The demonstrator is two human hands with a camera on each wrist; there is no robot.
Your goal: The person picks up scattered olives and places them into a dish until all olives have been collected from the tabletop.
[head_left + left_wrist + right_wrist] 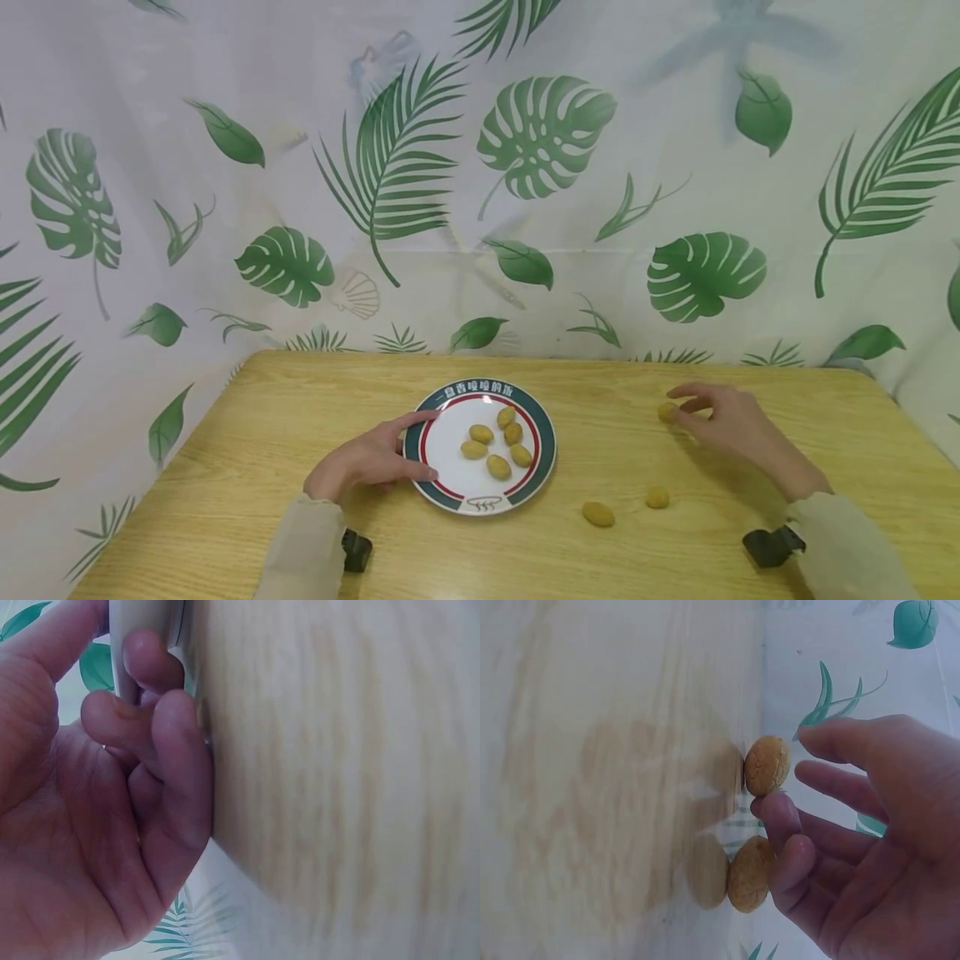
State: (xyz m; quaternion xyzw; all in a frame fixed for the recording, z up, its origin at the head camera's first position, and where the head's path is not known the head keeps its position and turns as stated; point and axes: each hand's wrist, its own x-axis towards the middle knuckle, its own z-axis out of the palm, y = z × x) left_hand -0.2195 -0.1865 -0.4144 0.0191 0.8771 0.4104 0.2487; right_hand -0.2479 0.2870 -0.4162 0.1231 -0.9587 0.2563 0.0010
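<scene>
My left hand grips the left rim of a round plate, white inside with a dark green rim and a red ring. In the left wrist view, curled fingers sit against the plate's underside. Several small yellow-brown ovals, like little potatoes, lie on the plate. At the right, my right hand is over the table, thumb and fingers spread around another oval with rough, cracked skin. That one stands at the fingertips, with a gap before the thumb. A second oval lies beside it, partly behind the fingers.
Two more ovals lie on the wooden table: one right of the plate's lower edge, another farther right. A leaf-printed curtain hangs behind the table's far edge and along its left side.
</scene>
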